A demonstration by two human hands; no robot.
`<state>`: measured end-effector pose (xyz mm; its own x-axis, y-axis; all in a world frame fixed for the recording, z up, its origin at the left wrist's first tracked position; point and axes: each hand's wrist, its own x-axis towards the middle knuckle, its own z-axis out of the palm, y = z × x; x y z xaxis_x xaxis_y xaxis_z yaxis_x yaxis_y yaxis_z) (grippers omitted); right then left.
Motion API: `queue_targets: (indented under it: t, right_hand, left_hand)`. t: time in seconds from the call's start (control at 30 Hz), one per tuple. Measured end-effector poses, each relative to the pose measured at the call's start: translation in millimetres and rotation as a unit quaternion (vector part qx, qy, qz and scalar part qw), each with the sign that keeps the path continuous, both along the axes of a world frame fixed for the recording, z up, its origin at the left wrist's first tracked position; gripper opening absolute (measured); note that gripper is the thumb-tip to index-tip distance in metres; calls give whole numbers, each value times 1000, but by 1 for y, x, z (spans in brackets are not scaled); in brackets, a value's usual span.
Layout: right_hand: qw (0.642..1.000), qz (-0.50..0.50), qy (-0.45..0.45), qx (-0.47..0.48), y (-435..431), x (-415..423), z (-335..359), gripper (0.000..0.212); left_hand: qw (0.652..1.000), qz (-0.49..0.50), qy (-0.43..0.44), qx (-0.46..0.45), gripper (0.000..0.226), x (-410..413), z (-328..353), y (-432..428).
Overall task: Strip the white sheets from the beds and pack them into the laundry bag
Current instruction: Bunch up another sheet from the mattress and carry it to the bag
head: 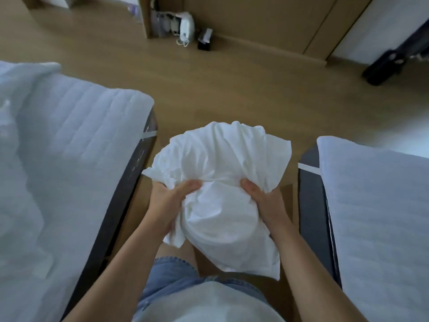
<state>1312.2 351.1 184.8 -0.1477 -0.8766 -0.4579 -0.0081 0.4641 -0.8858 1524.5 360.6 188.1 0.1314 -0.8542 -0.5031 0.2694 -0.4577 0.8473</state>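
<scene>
A person stands in the aisle between two beds, looking down at a bundle of white sheets [218, 182] held in front of the waist. The left hand [173, 196] grips the bundle at its 9 o'clock side, fingers closed into the cloth where it gathers. The right hand [260, 194] clamps the 3 o'clock side in the same way, thumb on top. Between the two hands the cloth is pinched into a neck; above it, toward 12 o'clock, loose folds fan out, and below it, toward 6 o'clock, a rounded, stuffed part hangs down over the denim shorts [171, 277].

The left bed [69, 147] lies at 9 o'clock, showing a quilted white mattress pad over a dark frame, with rumpled white cloth at its far left edge. The right bed [376, 205] lies at 3 o'clock, also showing quilted padding on a dark frame. The wooden floor [220, 94] runs up toward 12 o'clock, where a small white appliance [186, 26] with a cord sits against the wooden wall panels. A dark bag [385, 66] rests on the floor near 2 o'clock.
</scene>
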Motion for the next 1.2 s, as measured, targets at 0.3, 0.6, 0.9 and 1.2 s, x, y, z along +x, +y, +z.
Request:
queue_targets:
  t: [0.3, 0.6, 0.9, 1.2]
  right_hand:
    - [985, -172, -14, -5, -169, -50, 14, 82]
    - [941, -337, -11, 24, -286, -176, 4, 95]
    - [931, -363, -29, 23, -442, -328, 4, 86]
    - [919, -392, -39, 10, -638, -442, -7, 95]
  left_hand:
    - [986, -164, -11, -9, 81, -58, 21, -239]
    - [955, -294, -36, 22, 64, -208, 18, -409]
    - [948, -303, -92, 27, 50, -367, 31, -570]
    - [942, -325, -74, 38, 36, -491, 23, -774]
